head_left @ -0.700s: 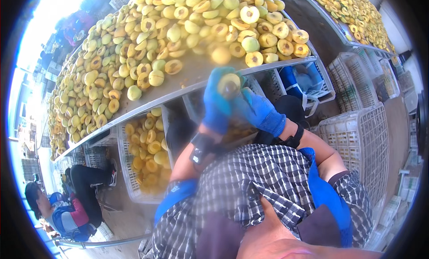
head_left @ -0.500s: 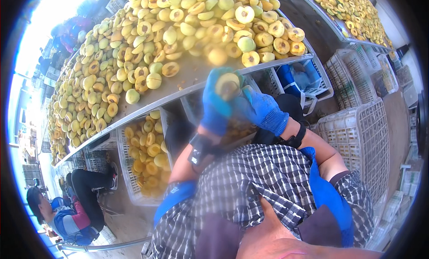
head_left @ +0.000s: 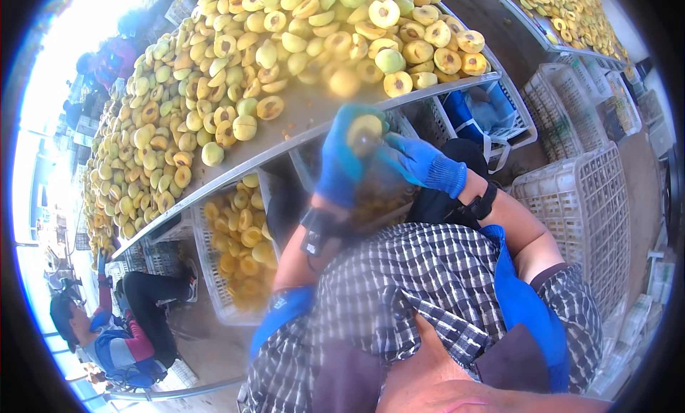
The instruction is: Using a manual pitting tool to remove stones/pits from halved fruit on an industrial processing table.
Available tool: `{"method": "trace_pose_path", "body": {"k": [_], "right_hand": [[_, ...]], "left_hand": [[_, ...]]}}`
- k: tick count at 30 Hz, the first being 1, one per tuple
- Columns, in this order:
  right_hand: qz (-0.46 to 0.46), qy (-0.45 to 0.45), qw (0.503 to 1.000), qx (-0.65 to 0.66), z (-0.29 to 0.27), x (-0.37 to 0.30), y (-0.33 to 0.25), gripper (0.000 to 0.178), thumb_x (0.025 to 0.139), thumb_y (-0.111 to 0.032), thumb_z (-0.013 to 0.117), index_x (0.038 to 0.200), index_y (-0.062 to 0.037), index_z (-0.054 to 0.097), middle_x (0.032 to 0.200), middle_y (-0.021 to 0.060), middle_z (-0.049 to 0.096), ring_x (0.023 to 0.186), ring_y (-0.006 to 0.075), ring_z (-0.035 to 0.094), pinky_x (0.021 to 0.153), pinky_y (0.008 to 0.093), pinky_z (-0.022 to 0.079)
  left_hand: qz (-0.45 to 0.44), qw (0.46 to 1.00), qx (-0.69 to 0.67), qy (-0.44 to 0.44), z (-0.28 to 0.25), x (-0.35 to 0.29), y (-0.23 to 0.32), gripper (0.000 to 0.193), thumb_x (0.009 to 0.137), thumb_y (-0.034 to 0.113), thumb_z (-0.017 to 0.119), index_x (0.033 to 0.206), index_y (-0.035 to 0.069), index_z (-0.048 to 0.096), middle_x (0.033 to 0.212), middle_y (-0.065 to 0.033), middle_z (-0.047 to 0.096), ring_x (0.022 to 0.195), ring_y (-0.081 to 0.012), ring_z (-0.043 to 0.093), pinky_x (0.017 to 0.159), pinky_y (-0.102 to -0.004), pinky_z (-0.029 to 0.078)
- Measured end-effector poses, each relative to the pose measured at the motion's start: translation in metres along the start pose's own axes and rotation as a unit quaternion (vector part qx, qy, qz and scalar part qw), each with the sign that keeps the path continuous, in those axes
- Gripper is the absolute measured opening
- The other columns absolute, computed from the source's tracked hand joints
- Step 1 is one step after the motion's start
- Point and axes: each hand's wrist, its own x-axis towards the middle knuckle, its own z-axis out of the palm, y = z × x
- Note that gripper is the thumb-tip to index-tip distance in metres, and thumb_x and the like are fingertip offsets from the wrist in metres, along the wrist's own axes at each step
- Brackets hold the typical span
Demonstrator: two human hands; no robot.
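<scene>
In front of the table's edge, my left hand, in a blue glove, is closed around a yellow peach half with its cut face showing. My right hand, gloved in blue too, is close beside it on the right, fingers bent and pressed together toward the fruit. A bright glint shows on the peach's face, but blur hides whatever the right fingers hold. Beyond both hands, a large heap of peach halves covers the metal-edged table, some with brown pits or hollows in the middle.
A white crate of peach halves stands below the table at left. A blue-lined basket hangs near the right corner. White crates stand at right, before another heaped table. A co-worker sits at lower left.
My right hand has shifted slightly right and down, its fingers still by the peach half. My left hand keeps its hold. The co-worker's arm now reaches up to the table edge.
</scene>
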Motion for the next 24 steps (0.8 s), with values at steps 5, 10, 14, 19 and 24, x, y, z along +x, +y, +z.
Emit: {"method": "trace_pose_path", "body": {"k": [5,10,14,19,24], "right_hand": [[0.012,0.034,0.971,-0.237,0.0,-0.009,-0.009,0.026,0.093,-0.024,0.052,0.117,-0.013,0.057,0.09,0.0144,0.055,0.07,0.0301,0.061,0.068,0.0397,0.05],[-0.002,0.016,0.993,-0.114,0.027,-0.013,0.0,0.031,0.094,-0.024,0.052,0.12,-0.0073,0.055,0.088,0.0105,0.054,0.067,0.0276,0.06,0.068,0.0353,0.05],[0.36,-0.065,0.862,0.35,-0.014,0.006,-0.067,0.032,0.099,-0.029,0.048,0.116,-0.0031,0.056,0.079,0.0013,0.053,0.061,0.0175,0.054,0.066,0.0309,0.049],[0.402,-0.052,0.701,0.586,0.006,-0.036,-0.009,0.036,0.103,-0.024,0.044,0.137,-0.0148,0.045,0.067,0.0004,0.05,0.044,0.0124,0.045,0.04,0.0281,0.038],[0.283,-0.008,0.827,0.486,-0.009,-0.034,-0.044,0.027,0.104,-0.023,0.038,0.123,-0.0109,0.054,0.088,0.0073,0.056,0.073,0.0173,0.054,0.064,0.0315,0.044]], "left_hand": [[0.109,0.958,0.266,-0.012,0.001,0.006,0.012,0.026,0.092,0.017,0.061,0.113,0.003,0.058,0.099,-0.0085,0.063,0.085,-0.0155,0.061,0.076,-0.0278,0.051],[-0.054,0.992,-0.102,0.055,0.001,-0.004,-0.018,0.032,0.1,0.019,0.045,0.125,0.0,0.054,0.111,-0.0094,0.065,0.097,-0.0172,0.063,0.085,-0.0279,0.052],[-0.091,0.995,-0.007,0.037,0.011,-0.003,-0.001,0.034,0.099,0.031,0.05,0.11,0.0,0.059,0.093,-0.0102,0.065,0.084,-0.0184,0.064,0.073,-0.0296,0.053],[-0.088,0.99,-0.092,0.057,0.033,0.002,-0.028,0.033,0.099,0.029,0.049,0.105,-0.001,0.06,0.09,-0.0102,0.064,0.083,-0.0219,0.064,0.072,-0.0317,0.054],[-0.26,0.88,-0.368,0.152,0.045,0.011,-0.037,0.033,0.099,0.031,0.047,0.1,0.001,0.06,0.09,-0.0115,0.064,0.082,-0.0245,0.064,0.073,-0.0339,0.054]]}}
